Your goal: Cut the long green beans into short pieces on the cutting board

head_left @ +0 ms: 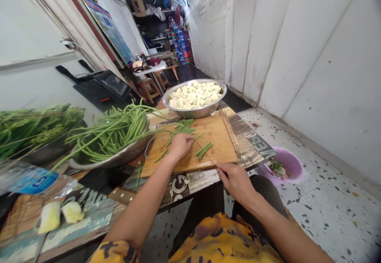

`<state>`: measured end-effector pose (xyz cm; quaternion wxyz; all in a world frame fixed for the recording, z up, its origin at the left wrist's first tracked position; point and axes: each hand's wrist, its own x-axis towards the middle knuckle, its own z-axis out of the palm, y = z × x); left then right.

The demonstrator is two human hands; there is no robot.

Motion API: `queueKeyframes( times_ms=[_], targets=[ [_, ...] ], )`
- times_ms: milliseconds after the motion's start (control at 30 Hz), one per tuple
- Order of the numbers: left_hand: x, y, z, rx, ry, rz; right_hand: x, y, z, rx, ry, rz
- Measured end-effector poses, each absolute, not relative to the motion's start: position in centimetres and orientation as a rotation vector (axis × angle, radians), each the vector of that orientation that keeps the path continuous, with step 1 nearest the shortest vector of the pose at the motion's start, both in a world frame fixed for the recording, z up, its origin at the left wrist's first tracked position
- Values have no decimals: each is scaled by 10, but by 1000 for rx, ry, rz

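My right hand (238,181) pinches the near end of a thin wooden skewer (208,155) at the front edge of the cutting board (222,136). Over the board my left hand (181,147) is closed on a short piece of green bean (198,137), at the skewer's far tip. Whether the tip has pierced the bean cannot be made out. A small bundle of cut green beans (204,150) lies to the right of the left hand, and a pile of cut beans (185,127) lies behind it. More skewers (229,130) rest along the board's right side.
A metal bowl of cauliflower pieces (195,96) stands behind the board. Left are a bowl of long beans (119,134), leafy greens (38,130), a cleaver (122,194), a plastic bottle (38,181) and cabbage pieces (50,216). A pink basin (293,166) stands on the floor.
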<state>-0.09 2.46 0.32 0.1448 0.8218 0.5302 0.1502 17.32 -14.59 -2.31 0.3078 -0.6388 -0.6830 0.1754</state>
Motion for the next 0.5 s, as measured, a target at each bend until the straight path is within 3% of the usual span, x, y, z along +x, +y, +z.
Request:
queueKeyframes(
  times_ms=[500],
  targets=[
    [-3,27,5,2399,1508,389,174,-146,-23,-1705,-1796,496]
  ],
)
